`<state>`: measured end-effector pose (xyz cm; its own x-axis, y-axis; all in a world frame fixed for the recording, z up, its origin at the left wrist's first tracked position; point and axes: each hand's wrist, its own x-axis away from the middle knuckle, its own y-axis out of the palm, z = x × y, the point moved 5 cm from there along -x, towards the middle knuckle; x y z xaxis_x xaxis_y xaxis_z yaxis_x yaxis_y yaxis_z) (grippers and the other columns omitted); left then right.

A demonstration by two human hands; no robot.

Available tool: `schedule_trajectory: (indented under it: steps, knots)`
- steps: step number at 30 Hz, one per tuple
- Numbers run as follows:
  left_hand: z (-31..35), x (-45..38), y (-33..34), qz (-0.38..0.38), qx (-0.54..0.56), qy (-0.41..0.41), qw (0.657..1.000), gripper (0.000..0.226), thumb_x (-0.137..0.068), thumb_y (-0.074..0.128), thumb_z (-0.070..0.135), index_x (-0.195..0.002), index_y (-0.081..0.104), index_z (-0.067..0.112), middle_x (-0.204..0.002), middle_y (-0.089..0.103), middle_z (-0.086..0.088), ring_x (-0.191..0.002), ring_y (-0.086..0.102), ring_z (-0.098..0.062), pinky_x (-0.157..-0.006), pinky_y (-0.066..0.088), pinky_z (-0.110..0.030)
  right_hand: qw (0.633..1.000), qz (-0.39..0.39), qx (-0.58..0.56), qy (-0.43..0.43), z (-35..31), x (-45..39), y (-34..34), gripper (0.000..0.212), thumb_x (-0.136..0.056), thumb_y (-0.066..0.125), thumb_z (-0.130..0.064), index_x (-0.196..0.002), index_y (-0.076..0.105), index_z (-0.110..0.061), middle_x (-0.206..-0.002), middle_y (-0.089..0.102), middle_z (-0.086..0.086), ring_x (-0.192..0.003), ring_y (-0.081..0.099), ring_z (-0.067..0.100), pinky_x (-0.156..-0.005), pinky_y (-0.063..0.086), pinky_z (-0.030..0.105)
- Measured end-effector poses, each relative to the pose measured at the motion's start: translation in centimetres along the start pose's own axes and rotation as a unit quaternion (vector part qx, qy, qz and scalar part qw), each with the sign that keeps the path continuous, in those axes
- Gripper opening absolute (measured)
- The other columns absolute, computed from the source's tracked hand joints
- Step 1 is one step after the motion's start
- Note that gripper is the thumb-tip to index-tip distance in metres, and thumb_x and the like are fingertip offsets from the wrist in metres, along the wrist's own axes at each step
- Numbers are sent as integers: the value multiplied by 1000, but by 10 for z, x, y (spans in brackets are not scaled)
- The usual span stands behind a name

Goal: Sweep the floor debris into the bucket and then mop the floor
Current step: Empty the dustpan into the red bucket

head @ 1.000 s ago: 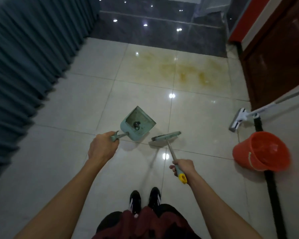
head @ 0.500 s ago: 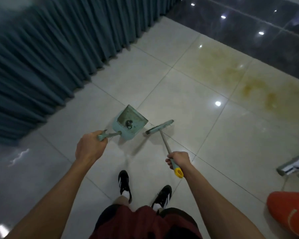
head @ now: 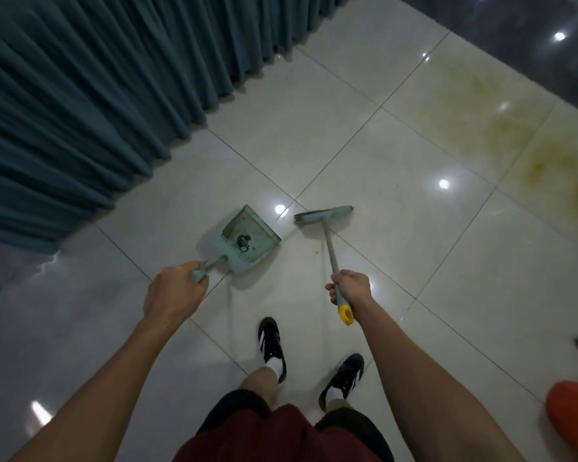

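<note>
Tiled floor (head: 364, 105) spreads between curtain (head: 80, 95) and stain (head: 548, 161).

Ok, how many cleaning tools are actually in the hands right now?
2. The left hand grips the handle of the dustpan, which carries a little dark debris. The right hand grips the broom. A pale tool edge shows at the right border, mostly cut off.
</note>
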<state>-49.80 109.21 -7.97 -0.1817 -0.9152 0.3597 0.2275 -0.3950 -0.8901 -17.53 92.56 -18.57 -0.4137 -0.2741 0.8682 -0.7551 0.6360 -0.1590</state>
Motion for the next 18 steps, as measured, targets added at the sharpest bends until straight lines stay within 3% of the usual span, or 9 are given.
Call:
schedule_trajectory:
  steps: [3, 8, 15, 18]
  knots:
    - [-9, -14, 9, -32, -9, 23, 999, 17, -90, 62, 37, -103, 73, 35, -65, 63, 4, -58, 61, -22, -57, 55, -31, 999, 18, 32, 7, 5, -11, 12, 8, -93, 54, 3, -90, 57, -5, -77, 60, 24, -49, 53, 23, -45, 46, 27]
    - [-6, -23, 17, -68, -21, 52, 996, 14, -90, 63, 40, -98, 73, 34, -68, 64, 2, -60, 63, -24, -58, 55, -31, 989, 52, 139, 5, 23, -12, 11, 13, -90, 48, 2, -79, 54, -2, -81, 60, 22, -51, 60, 28, -45, 48, 29]
    - [3, -6, 31, -96, -47, 68, 992, 11, -91, 60, 40, -87, 69, 35, -68, 64, 2, -63, 63, -25, -60, 56, -32, 981, 49, 184, 46, 84, 18, -2, 20, -90, 43, 2, -99, 61, 6, -84, 62, 22, -60, 63, 31, -45, 51, 30]
    - [4, 7, 39, -95, -63, 76, 991, 14, -90, 59, 41, -82, 67, 32, -66, 63, 4, -60, 62, -24, -60, 57, -33, 975, 48, 210, 48, 121, 28, -14, 22, -88, 46, -3, -102, 61, 3, -99, 66, 26, -80, 70, 37, -60, 61, 41]
